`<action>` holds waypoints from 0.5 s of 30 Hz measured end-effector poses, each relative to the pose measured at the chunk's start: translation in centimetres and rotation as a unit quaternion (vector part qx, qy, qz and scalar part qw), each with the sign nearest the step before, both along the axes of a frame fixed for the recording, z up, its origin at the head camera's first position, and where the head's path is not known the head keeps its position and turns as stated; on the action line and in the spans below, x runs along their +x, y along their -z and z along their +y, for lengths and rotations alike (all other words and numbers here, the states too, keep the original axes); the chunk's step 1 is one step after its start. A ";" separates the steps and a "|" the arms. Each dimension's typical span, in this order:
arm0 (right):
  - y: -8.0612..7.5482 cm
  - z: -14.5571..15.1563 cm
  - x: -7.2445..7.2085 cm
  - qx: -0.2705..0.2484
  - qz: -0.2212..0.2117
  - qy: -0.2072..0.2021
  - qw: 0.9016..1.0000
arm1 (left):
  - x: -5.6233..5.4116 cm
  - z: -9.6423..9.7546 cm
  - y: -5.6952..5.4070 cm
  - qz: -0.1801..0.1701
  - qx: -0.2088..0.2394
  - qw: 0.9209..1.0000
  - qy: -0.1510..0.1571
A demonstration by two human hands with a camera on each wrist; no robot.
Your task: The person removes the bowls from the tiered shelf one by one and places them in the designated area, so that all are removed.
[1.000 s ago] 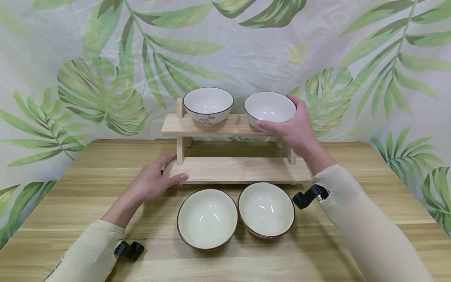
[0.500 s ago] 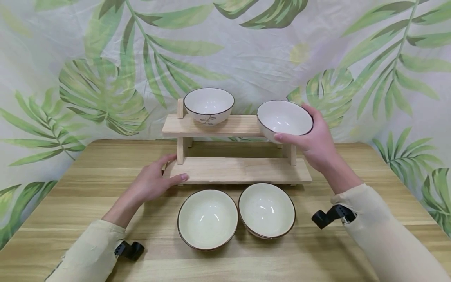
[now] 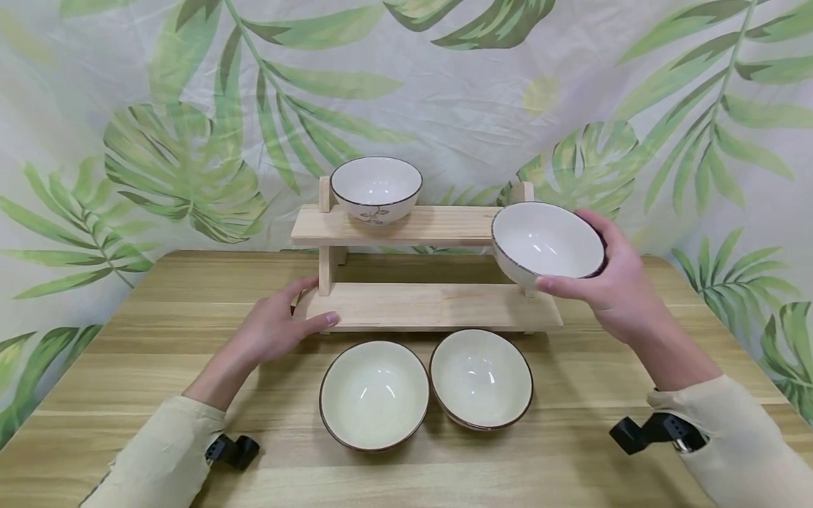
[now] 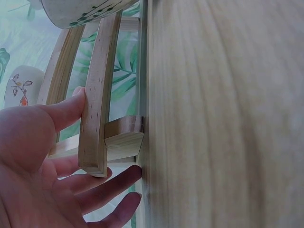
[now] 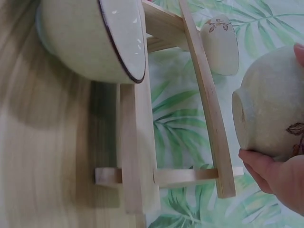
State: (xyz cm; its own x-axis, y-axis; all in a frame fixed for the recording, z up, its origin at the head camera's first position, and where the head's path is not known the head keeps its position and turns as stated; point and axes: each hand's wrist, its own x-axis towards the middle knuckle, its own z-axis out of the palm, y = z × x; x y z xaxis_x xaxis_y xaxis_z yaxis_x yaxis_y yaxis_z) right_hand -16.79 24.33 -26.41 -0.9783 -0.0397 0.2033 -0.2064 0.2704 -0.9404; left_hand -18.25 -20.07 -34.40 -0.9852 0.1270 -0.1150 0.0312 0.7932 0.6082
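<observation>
White bowl [image 3: 547, 241] shifted right, clear of the rack [image 3: 419, 307], pinched in our right hand [image 3: 617, 291]; left hand [image 3: 276, 323] gripped the rack's lower-left corner.

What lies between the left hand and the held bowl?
In the head view, the wooden rack spans the stretch between left hand and held bowl.

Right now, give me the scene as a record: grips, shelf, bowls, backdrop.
left grip: holds left end of lower board
right grip: holds white bowl clear of the shelf
upper board: one leaf-marked bowl, toward left end
table: left cream bowl and right cream bowl, side by side before the shelf
backdrop: leaf-print cloth
</observation>
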 end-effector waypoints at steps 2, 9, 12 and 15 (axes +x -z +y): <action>0.2 0.6 0.5 -0.003 0.004 -0.006 1.000 | 0.0 0.1 0.0 -0.002 0.000 1.000 0.000; 1.3 2.0 1.6 -0.037 0.011 -0.045 0.998 | 0.1 0.1 -0.1 0.001 -0.001 1.000 -0.001; 1.8 2.4 2.0 -0.056 0.014 -0.066 0.996 | 0.1 0.1 -0.1 0.002 0.000 1.000 -0.001; 2.4 2.9 2.3 -0.072 0.014 -0.083 0.994 | 0.1 0.1 -0.2 0.001 0.001 1.000 0.000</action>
State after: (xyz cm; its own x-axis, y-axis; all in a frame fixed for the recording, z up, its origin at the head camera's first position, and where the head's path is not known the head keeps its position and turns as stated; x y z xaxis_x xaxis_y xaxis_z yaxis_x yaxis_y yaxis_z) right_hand -14.53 27.18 -28.79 -0.9545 -0.1694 0.2453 -0.2632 0.0928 -0.9603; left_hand -18.13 -19.98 -34.23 -0.9853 0.1275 -0.1136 0.0324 0.7925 0.6090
